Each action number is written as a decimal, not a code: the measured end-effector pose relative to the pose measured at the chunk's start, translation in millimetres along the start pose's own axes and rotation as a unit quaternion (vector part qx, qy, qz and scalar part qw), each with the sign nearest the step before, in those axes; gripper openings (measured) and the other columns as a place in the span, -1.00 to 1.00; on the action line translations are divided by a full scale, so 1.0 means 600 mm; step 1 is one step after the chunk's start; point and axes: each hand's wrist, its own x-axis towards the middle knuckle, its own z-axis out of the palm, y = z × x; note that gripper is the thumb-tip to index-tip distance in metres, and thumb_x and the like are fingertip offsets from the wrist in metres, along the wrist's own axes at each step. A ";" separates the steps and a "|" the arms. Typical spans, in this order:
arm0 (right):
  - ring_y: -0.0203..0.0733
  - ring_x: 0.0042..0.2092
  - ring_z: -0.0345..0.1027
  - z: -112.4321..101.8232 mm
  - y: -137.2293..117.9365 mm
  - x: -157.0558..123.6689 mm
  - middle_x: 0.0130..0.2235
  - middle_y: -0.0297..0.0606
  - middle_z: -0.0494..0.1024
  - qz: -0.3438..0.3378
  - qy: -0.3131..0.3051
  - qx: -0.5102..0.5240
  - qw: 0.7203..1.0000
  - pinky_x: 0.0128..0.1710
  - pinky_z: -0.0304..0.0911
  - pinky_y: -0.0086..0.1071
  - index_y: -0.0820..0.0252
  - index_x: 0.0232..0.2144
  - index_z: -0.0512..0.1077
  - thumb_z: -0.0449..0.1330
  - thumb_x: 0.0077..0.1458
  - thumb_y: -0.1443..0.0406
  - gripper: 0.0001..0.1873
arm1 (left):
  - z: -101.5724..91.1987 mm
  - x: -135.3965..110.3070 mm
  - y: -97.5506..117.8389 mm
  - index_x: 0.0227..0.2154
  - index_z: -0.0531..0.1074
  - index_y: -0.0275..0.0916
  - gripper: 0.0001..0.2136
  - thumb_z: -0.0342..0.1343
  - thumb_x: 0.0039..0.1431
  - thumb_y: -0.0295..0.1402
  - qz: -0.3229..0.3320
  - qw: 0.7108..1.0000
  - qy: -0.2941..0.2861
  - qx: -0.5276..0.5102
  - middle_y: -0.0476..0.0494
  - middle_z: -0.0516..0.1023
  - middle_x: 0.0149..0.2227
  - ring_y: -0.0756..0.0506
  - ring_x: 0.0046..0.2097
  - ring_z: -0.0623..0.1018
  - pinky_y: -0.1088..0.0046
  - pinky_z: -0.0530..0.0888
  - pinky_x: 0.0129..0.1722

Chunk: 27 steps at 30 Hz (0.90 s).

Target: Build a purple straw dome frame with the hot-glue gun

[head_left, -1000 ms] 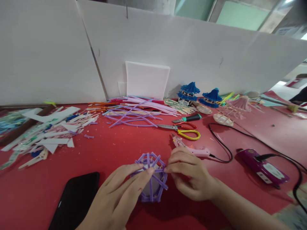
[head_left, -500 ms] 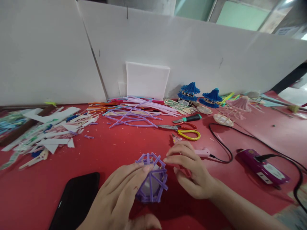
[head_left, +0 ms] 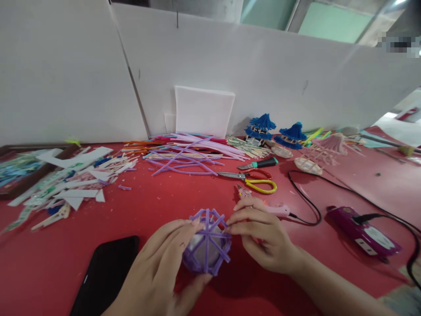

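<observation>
A small round frame of purple chenille stems [head_left: 206, 245], with spokes crossing at its centre and a whitish base showing through, stands on the red table. My left hand [head_left: 164, 259] is closed round its left side, fingers over the top and thumb at the near edge. The fingertips of my right hand [head_left: 266, 237] are drawn together and touch the right rim; whether a separate piece is between them cannot be made out. Just behind the right hand lies a pink glue gun [head_left: 278, 210], partly covered by the fingers.
Scissors [head_left: 259, 185] and a green-black utility knife [head_left: 263, 163] lie beyond. Loose chenille stems [head_left: 194, 149] are heaped at the back. A black phone [head_left: 107, 272] is at left, scraps [head_left: 79, 175] farther out. Blue-roofed models [head_left: 261, 125] and a purple power strip [head_left: 365, 230] with cable are right.
My left thumb has come in against the frame's near edge, and the frame has turned and tilted slightly. My right fingertips have closed together and moved onto its right rim.
</observation>
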 end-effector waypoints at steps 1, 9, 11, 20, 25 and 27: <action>-0.17 -0.24 0.42 -0.001 -0.002 0.000 -0.31 -0.27 0.61 0.001 0.001 0.009 1.000 -0.13 0.36 -0.16 0.07 -0.21 0.46 0.02 -0.07 0.58 -0.56 | -0.002 -0.001 0.001 0.05 0.28 -0.39 -0.57 0.11 0.14 -0.30 0.001 1.000 -0.004 -0.006 -0.30 0.58 -0.08 -0.21 0.00 0.53 0.31 0.52 -0.05; -0.15 -0.26 0.45 -0.005 -0.007 -0.006 -0.31 -0.21 0.58 0.038 0.077 0.082 0.993 -0.21 0.40 -0.21 0.13 -0.15 0.43 0.03 -0.05 0.58 -0.56 | -0.005 -0.006 0.002 0.10 0.22 -0.35 -0.52 0.00 0.06 -0.50 -0.050 0.997 0.003 -0.057 -0.31 0.50 0.00 -0.24 0.06 0.44 0.20 0.48 -0.01; -0.12 -0.17 0.44 -0.001 -0.002 -0.007 -0.24 -0.18 0.58 0.079 0.065 0.046 0.994 -0.14 0.38 -0.18 0.12 -0.12 0.43 0.05 -0.03 0.56 -0.55 | -0.003 -0.002 0.003 0.04 0.26 -0.36 -0.56 0.08 0.06 -0.41 -0.029 0.999 0.015 -0.041 -0.32 0.52 -0.08 -0.25 -0.02 0.47 0.19 0.49 -0.05; -0.20 -0.27 0.43 -0.001 -0.007 -0.008 -0.40 -0.27 0.58 0.069 0.022 0.116 0.991 -0.28 0.40 -0.34 0.14 -0.15 0.42 0.00 -0.04 0.59 -0.54 | -0.004 -0.008 0.001 0.05 0.23 -0.38 -0.58 0.02 0.09 -0.51 -0.045 0.998 0.004 -0.053 -0.31 0.43 -0.04 -0.22 0.02 0.37 0.20 0.38 0.00; -0.15 -0.10 0.42 -0.005 -0.010 -0.011 -0.16 -0.16 0.56 0.087 0.001 0.080 0.993 -0.08 0.37 -0.24 0.16 -0.03 0.39 0.01 -0.05 0.56 -0.48 | -0.002 -0.008 -0.002 0.09 0.20 -0.39 -0.49 0.12 0.12 -0.24 -0.073 0.997 -0.018 -0.021 -0.36 0.39 0.02 -0.27 0.05 0.36 0.18 0.37 0.02; -0.13 0.02 0.38 -0.002 -0.009 -0.012 -0.03 -0.13 0.52 0.110 -0.034 0.056 0.992 0.01 0.34 -0.22 0.15 0.07 0.31 0.01 -0.07 0.56 -0.39 | 0.001 -0.005 -0.002 0.09 0.19 -0.38 -0.35 0.17 0.06 -0.03 -0.096 0.995 -0.019 -0.002 -0.37 0.41 0.00 -0.29 0.02 0.39 0.16 0.40 -0.02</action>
